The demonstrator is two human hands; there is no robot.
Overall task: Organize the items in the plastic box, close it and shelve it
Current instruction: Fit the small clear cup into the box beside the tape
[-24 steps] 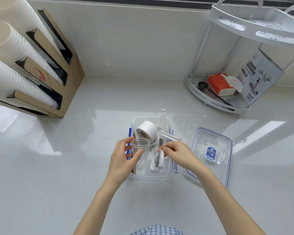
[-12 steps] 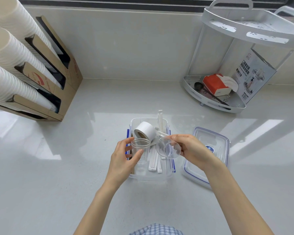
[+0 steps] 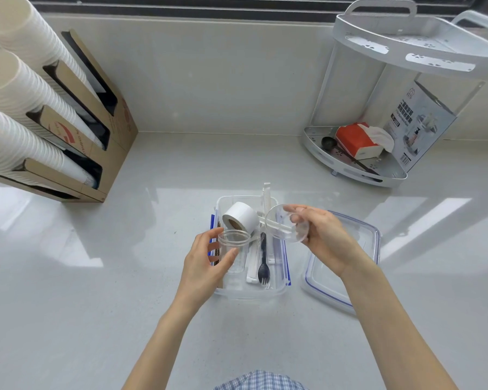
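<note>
A clear plastic box (image 3: 251,294) with blue latches sits open on the counter in front of me. Inside lie a white paper roll (image 3: 241,216), a dark fork (image 3: 263,263) and several white wrapped sticks (image 3: 252,266). My left hand (image 3: 202,266) grips an upright clear cup (image 3: 233,249) standing in the box's left side. My right hand (image 3: 326,237) holds a second clear cup (image 3: 286,223) tilted on its side above the box's right half. The box's lid (image 3: 341,277) lies flat on the counter to the right, partly hidden by my right wrist.
A white two-tier corner shelf (image 3: 350,164) stands at the back right, holding a red tissue pack (image 3: 355,140), a dark scoop and a printed box (image 3: 423,128). A cardboard dispenser (image 3: 102,136) with stacks of white paper cups (image 3: 17,88) fills the left side.
My right hand left the sticks in the box, picked up a second clear cup and raised it, tilted, above the box. The left hand kept its hold on the upright cup.
</note>
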